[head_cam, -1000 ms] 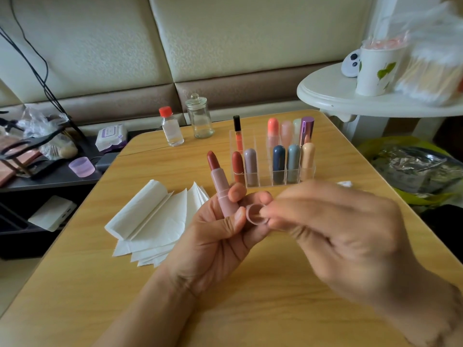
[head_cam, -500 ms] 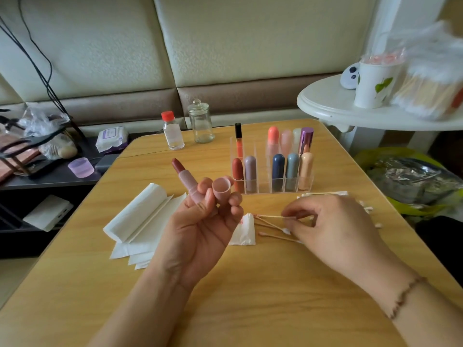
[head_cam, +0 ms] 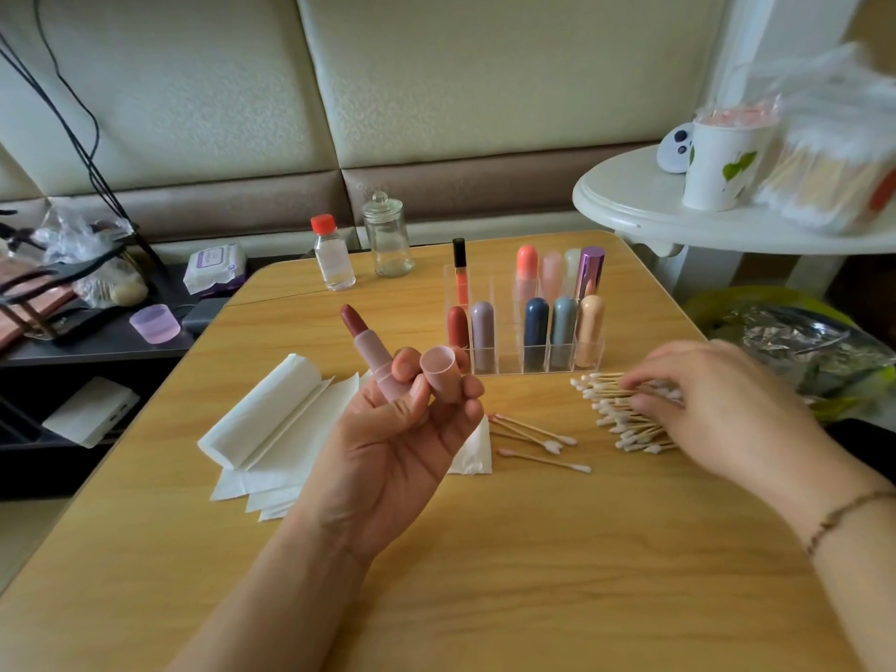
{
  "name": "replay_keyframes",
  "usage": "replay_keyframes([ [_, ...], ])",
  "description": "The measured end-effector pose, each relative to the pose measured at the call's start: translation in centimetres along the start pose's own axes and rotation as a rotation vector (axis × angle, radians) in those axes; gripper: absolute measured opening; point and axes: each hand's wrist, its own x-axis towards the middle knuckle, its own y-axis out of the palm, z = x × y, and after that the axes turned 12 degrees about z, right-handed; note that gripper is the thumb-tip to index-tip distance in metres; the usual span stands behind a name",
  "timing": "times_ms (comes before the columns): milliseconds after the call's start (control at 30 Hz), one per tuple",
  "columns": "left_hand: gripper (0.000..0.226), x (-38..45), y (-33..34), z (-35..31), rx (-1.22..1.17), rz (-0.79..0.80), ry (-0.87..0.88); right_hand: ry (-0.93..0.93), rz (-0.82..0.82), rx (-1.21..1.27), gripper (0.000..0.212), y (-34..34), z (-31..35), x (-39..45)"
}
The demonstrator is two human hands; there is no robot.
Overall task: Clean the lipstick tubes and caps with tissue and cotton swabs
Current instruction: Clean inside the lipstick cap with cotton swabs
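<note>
Pink lipstick (head_cam: 371,354) and its cap (head_cam: 439,371) sit gripped upright in left hand (head_cam: 388,458), table centre. Right hand (head_cam: 698,400), at 3 o'clock, rests curled fingers on swab pile (head_cam: 625,412); pinch unclear. Best to lift one swab by its stick, keep cap mouth up.

Left hand (head_cam: 388,443) holds lipstick (head_cam: 371,354) and cap (head_cam: 440,373); right hand (head_cam: 717,405) touches swabs (head_cam: 616,414).

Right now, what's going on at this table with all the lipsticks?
A person is cleaning lipsticks. The left hand holds an open pink lipstick and its cap upright. The right hand reaches into a pile of cotton swabs on the table. Tissues lie to the left, and more lipsticks stand in a clear organizer behind.
</note>
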Motion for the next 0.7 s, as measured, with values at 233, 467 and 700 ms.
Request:
replay_keyframes([
  [233,0.063,-0.07,0.01,0.15,0.003,0.001,-0.014,-0.018,0.008,0.012,0.004,0.18,0.04,0.19],
  [467,0.052,-0.10,0.02,0.21,-0.005,0.010,-0.013,-0.124,0.007,0.056,0.013,0.51,0.29,0.22],
  [700,0.028,-0.10,0.08,0.22,0.045,0.007,-0.036,-0.206,-0.079,0.060,0.011,0.98,0.11,0.51],
])
